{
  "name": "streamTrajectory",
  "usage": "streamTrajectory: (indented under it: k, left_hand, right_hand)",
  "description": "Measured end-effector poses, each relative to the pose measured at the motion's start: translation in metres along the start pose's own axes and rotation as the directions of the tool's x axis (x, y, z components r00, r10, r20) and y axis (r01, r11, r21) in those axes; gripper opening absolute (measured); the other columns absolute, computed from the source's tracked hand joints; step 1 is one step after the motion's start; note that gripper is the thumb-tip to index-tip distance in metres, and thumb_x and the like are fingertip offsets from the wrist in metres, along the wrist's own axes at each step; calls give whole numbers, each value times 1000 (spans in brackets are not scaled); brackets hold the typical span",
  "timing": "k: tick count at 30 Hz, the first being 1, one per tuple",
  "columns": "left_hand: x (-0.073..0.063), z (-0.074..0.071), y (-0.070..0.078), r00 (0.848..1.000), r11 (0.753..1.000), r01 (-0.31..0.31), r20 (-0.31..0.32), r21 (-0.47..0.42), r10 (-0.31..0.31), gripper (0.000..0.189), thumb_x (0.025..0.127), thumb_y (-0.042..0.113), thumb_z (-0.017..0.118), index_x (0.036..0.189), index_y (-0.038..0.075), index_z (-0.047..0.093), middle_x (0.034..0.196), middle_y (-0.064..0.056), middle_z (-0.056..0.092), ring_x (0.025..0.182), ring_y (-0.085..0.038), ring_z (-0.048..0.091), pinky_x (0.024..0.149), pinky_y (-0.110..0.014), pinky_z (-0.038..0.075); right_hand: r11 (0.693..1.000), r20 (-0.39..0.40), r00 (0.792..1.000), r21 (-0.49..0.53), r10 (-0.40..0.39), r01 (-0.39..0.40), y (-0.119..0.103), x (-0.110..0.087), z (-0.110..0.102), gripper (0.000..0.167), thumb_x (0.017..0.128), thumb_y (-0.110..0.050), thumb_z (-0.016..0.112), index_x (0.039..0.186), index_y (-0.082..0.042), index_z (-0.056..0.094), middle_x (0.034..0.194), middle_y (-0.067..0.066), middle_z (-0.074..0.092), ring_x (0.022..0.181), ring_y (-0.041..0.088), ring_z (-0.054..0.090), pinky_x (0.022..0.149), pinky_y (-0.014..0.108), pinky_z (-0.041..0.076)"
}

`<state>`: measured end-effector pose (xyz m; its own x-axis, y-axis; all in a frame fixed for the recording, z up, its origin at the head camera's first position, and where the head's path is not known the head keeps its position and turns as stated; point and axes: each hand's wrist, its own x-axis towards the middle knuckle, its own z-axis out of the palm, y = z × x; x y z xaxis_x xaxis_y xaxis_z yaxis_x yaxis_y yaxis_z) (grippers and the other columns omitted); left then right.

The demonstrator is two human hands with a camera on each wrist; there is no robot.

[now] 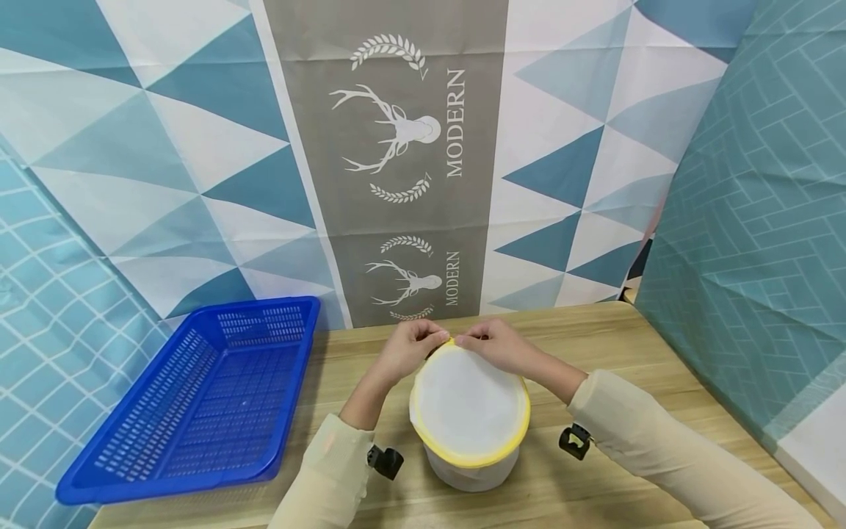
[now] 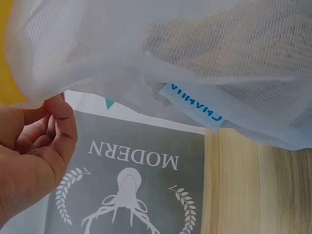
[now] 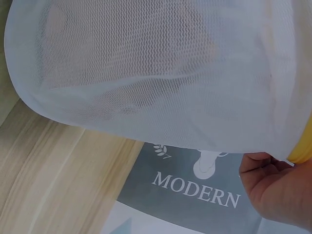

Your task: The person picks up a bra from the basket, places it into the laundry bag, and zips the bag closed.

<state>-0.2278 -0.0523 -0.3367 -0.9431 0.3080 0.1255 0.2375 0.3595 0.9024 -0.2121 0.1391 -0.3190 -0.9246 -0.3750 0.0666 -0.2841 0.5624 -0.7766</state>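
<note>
A white mesh laundry bag (image 1: pixel 472 400), round and drum-shaped with a yellow edge (image 1: pixel 474 463), stands on the wooden table between the arms. At the far side of that edge, my left hand (image 1: pixel 406 353) pinches the yellow trim between thumb and finger. My right hand (image 1: pixel 502 347) pinches it just to the right, so the fingertips nearly meet. What exactly lies between the fingertips is too small to tell. In the left wrist view, a white tag (image 2: pixel 192 105) with blue letters hangs from the mesh. Through the mesh (image 3: pixel 131 63) a darker patch shows, its nature unclear.
To the left is a blue plastic basket (image 1: pixel 238 411) with slotted sides. The wooden table (image 1: pixel 581 353) ends at a patterned cloth backdrop (image 1: pixel 410 184), with more cloth hanging along both sides. Each sleeve cuff carries a small black wrist device (image 1: pixel 385 461).
</note>
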Motion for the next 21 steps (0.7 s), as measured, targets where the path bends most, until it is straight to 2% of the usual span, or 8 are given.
streamTrajectory:
  k: [21]
  left_hand:
    - [-1, 0, -5, 1000, 998, -24, -2, -52, 24, 17, 93, 15, 58, 91, 1, 68, 76, -6, 63, 65, -11, 55, 60, -24, 47]
  right_hand:
    - [1000, -25, 999, 6, 25, -25, 2, -1, 1, 26, 94, -26, 56, 96, -6, 72, 89, 8, 61, 69, 12, 54, 57, 26, 48]
